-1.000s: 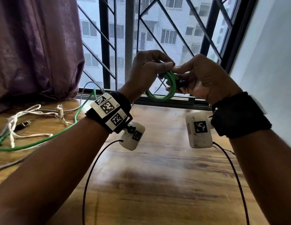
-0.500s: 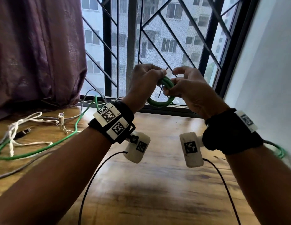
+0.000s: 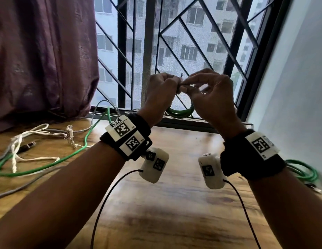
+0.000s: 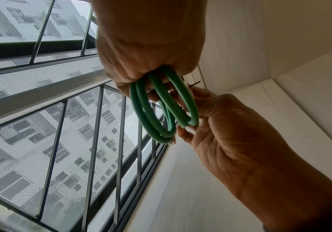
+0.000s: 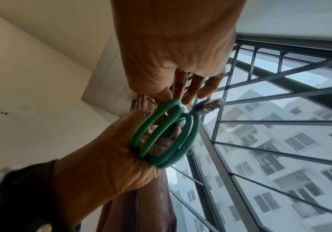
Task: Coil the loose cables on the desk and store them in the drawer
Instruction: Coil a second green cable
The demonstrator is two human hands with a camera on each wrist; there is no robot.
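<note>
Green coil (image 3: pixel 180 112) held in air above desk (image 3: pixel 174 203) far edge, hanging below both grips. Left hand (image 3: pixel 160 94) clenches coil top; right hand (image 3: pixel 208 94) pinches thin tie there.

Green ethernet cable (image 3: pixel 180 112) wound in small coil, held aloft; loose green cable (image 3: pixel 48 163) sprawled on surface (image 3: pixel 174 203) left.

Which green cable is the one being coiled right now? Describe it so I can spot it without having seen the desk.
Start at the barred window behind the wooden desk. In front of it, both hands are raised together: the left hand grips a small green coil, and the right hand pinches something thin at its top. Unlike the loose green cable on the left and the green bundle at right, it is off the desk.
</note>
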